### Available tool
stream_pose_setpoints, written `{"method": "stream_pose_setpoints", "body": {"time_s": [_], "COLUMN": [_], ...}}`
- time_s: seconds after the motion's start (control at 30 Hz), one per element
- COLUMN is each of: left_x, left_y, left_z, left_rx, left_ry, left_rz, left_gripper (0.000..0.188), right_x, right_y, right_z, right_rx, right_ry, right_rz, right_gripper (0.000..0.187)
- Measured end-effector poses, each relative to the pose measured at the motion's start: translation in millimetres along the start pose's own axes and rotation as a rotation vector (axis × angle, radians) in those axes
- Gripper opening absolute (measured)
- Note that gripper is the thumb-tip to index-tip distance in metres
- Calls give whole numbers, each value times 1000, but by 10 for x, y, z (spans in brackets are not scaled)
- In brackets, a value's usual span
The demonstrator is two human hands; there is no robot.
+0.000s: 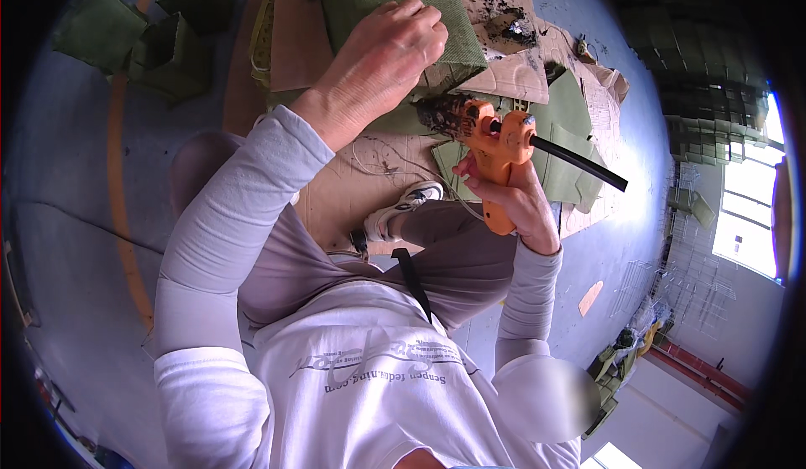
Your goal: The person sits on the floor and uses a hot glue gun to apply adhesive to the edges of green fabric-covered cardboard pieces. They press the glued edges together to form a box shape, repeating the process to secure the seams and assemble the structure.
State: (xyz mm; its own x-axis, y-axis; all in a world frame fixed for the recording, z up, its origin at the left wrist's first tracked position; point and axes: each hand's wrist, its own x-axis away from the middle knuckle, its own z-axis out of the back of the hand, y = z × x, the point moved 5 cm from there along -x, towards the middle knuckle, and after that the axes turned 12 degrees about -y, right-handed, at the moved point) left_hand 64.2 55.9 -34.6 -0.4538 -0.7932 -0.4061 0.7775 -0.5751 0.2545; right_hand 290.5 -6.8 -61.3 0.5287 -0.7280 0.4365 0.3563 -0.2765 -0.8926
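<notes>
My right hand [527, 204] is wrapped round the handle of an orange hot glue gun [504, 146]. A black glue stick [579, 163] juts out of its back end, and its front end is caked with dark glue. The gun points left, toward the lower edge of a green woven box [416, 7]. Over that box lies my left hand [390, 53], its fingers curled closed. Whatever is under or between those fingers is hidden.
Brown cardboard [336, 188] lies beneath the work, with dark glue scraps [508, 28] at its far side. Green panels [567, 125] are on the right. Several green boxes [172, 45] stand at far left. A thin cable [395, 158] runs near my shoe [395, 213].
</notes>
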Motion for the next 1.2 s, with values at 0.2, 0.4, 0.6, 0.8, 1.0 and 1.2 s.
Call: {"method": "stream_pose_setpoints", "body": {"time_s": [0.2, 0.4, 0.6, 0.8, 1.0, 1.2], "left_x": [22, -2, 19, 12, 16, 12], "left_y": [2, 53, 62, 64, 65, 64], "left_z": [-14, -57, -73, -89, -91, -73], "left_rx": [-12, -28, -28, -33, -38, -27], "left_ry": [37, 12, 62, 63, 62, 92], "left_rz": [-21, -19, -40, -34, -34, -49], "left_gripper": [31, 30, 24, 18, 18, 19], "right_x": [-3, -137, -162, -202, -231, -235], "right_y": [-60, -46, -20, -171, -269, -293], "right_z": [-60, 37, 108, 137, 112, 139], "right_rx": [-87, 102, 76, 52, 57, 55], "right_ry": [92, 58, -2, -55, -74, -89], "right_rz": [77, -15, 6, -67, -110, -140], "right_gripper": [23, 23, 24, 22, 21, 25]}}
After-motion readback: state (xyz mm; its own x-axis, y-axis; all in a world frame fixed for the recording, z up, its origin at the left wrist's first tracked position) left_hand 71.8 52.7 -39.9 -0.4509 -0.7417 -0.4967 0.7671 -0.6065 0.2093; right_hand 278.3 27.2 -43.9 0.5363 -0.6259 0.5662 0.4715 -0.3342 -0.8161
